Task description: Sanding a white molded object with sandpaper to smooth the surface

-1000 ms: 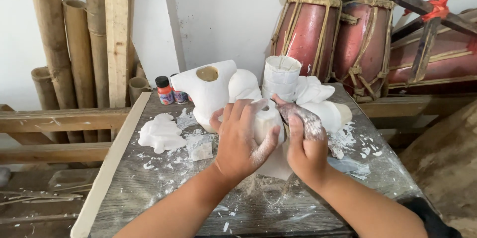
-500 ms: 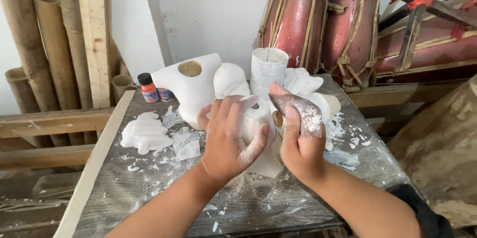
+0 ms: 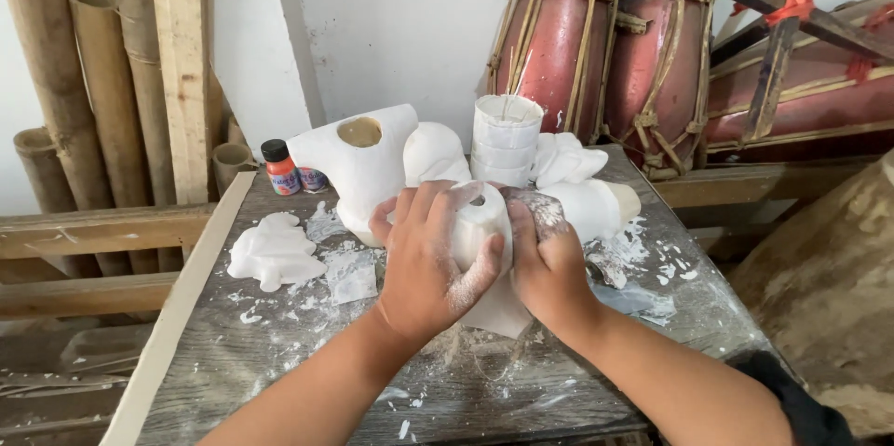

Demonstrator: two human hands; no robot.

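White plaster dust covers both of my hands as I hold a white plaster piece [image 3: 477, 223] between them, a little above the middle of the table [image 3: 279, 381]. My left hand [image 3: 430, 264] wraps the piece from the left side, its grip closed around it with the thumb pressed on the front. My right hand [image 3: 545, 255] holds it from the right, fingers [image 3: 535, 209] curled over the top, so this grip is also clamped on the same piece. Just behind the piece stands a large white cast with a round hole [image 3: 358, 162], and near it a stack of white cups [image 3: 503, 141]. On the left part of the table lies a flat white moulded shape [image 3: 273, 250], well apart from my hands. A small bottle with a red cap [image 3: 279, 168] stands at the back left corner. Two red drums [image 3: 605, 64] stand behind the table against the wall, and bamboo poles [image 3: 93, 83] lean at the left.
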